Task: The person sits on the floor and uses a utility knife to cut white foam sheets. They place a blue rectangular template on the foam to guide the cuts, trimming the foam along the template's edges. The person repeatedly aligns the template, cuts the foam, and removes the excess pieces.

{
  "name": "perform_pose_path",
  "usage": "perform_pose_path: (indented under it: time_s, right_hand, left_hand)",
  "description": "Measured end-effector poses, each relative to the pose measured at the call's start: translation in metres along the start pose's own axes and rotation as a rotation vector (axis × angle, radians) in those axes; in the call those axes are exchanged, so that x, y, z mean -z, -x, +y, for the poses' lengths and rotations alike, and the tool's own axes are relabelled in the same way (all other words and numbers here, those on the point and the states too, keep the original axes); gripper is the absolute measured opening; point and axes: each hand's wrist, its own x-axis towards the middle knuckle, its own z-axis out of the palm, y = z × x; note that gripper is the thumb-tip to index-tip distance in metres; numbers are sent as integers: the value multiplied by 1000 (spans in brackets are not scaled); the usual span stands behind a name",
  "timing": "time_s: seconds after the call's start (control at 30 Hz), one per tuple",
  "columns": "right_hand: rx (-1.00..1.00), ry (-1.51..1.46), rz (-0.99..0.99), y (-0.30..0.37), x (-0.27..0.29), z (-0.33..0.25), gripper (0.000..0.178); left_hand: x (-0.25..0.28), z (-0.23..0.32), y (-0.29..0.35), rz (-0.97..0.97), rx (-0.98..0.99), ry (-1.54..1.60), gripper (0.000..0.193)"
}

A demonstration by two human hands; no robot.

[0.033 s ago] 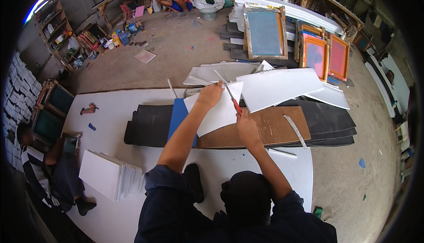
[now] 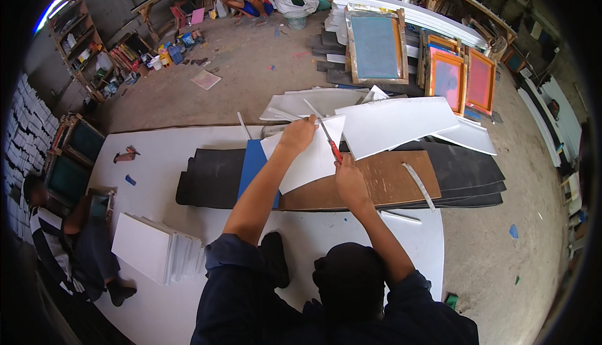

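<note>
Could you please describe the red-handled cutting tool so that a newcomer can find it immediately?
Start from the long dark stack in the picture's middle. Over the brown board on it, find the camera wearer's right hand. It holds the cutting tool, whose red handle stands out among flat white pieces.

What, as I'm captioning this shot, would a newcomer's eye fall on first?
Probably the red-handled scissors near the centre, in the grip of the right hand, by the white sheet that the left hand holds. Next, the wood-framed blue-grey panel and the orange-framed panels stand out at the upper right. The stack of white pieces at the lower left also draws notice.
</note>
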Motion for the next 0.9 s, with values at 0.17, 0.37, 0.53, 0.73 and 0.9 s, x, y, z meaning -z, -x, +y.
perform_pose_path:
  time_s: [0.17, 0.37, 0.53, 0.73, 0.9]
  right_hand:
    - [-33, 27, -63, -4, 5, -7, 25]
    - [-51, -52, -178, -25, 9, -19, 25]
    - [-91, -10, -192, -40, 13, -19, 28]
    - [-72, 67, -395, -39, 32, -22, 25]
    - [2, 219, -233, -40, 20, -21, 25]
  left_hand:
    - [2, 3, 1, -32, -13, -25, 27]
    - [-1, -2, 6, -5, -75, -41, 28]
    - [-4, 6, 11, 33, -139, -13, 29]
    - [-4, 9, 21, 15, -113, -102, 28]
    - [-11, 5, 16, 62, -92, -112, 30]
